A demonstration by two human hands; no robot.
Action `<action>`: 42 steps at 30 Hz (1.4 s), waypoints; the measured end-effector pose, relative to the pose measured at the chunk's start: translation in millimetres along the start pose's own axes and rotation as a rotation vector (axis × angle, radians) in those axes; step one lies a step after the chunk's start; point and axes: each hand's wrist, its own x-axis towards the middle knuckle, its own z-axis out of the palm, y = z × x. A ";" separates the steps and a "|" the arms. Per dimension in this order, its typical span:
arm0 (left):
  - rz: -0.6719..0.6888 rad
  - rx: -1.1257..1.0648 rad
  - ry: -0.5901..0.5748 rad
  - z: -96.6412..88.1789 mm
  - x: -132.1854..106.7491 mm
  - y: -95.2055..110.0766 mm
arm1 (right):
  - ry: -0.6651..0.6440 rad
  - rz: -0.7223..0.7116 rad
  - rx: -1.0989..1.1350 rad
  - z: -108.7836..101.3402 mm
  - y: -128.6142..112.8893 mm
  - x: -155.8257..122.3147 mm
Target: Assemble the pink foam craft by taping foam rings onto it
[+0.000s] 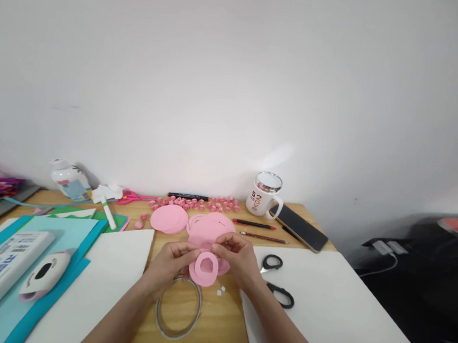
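Note:
My left hand (pixel 172 266) pinches the left side of a pink paper cutout (pixel 206 269), which has a round shape with a smaller ring and an opening on it. At its upper right edge, my right hand (pixel 236 254) has thumb and forefinger closed on the same cutout. More pink paper circles (pixel 213 225) lie in a pile just behind the hands. Below my left hand rests a thin roll of tape (pixel 175 336), touching or very near the fingers. Small white bits (pixel 220 290) lie on the wood by my right wrist.
Black-handled scissors (pixel 281 296) lie open on white paper at right. A mug (pixel 261 199), a phone (pixel 300 228), pencils (pixel 263 237) and small pink pieces (pixel 193 204) line the back. A bottle (pixel 70 179), teal sheets (pixel 70 236) and a white box (pixel 1 273) are left.

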 end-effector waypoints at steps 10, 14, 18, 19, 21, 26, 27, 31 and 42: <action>0.001 -0.058 -0.027 -7.1 6.7 -4.6 | -0.022 0.006 -0.007 0.2 -0.1 2.1; 0.017 0.001 -0.024 -2.3 3.8 -1.7 | 0.012 0.002 -0.019 2.5 3.8 2.2; 0.026 0.031 -0.014 0.2 1.7 1.3 | 0.038 0.000 -0.066 2.1 4.9 2.3; 0.025 0.022 -0.013 -0.1 1.7 1.6 | 0.026 0.001 -0.070 2.0 4.8 2.3; 0.030 -0.007 -0.014 -2.2 2.5 1.6 | -0.010 0.003 -0.059 2.1 4.6 2.6; 0.049 -0.024 -0.015 -8.8 6.3 -1.5 | -0.032 -0.011 -0.006 3.1 7.4 3.7; 0.049 -0.024 -0.019 -9.4 7.1 -2.4 | -0.023 -0.011 -0.002 3.2 8.3 3.9; 0.036 -0.024 -0.030 -9.6 9.1 -5.5 | -0.001 -0.007 0.015 3.6 9.7 4.1; 0.044 -0.006 -0.043 -8.1 8.0 -4.2 | 0.026 -0.014 -0.028 6.8 8.3 2.0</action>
